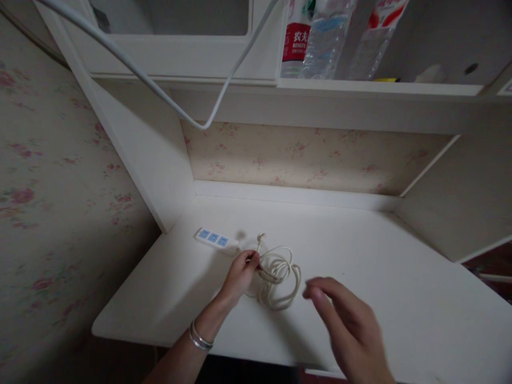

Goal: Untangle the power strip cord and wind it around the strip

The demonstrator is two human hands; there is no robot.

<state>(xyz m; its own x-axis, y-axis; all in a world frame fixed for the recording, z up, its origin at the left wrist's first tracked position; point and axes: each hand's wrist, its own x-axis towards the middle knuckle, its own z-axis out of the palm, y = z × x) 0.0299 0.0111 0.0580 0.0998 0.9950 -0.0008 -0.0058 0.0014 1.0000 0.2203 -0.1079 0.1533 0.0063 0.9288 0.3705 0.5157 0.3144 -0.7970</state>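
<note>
A white power strip (216, 240) with blue sockets lies on the white desk (360, 266) near its back left. Its cream cord (278, 277) is coiled loosely beside it, with the plug end (261, 238) sticking up. My left hand (239, 277), with silver bangles on the wrist, pinches the cord at the coil's left side. My right hand (344, 325) hovers just right of the coil, fingers stretched toward it and holding nothing; it is slightly blurred.
Several plastic water bottles (320, 37) stand on the shelf above the desk. A white cable (160, 90) hangs in a loop across the upper cabinet. Floral wallpaper (48, 186) covers the wall to the left and behind the desk.
</note>
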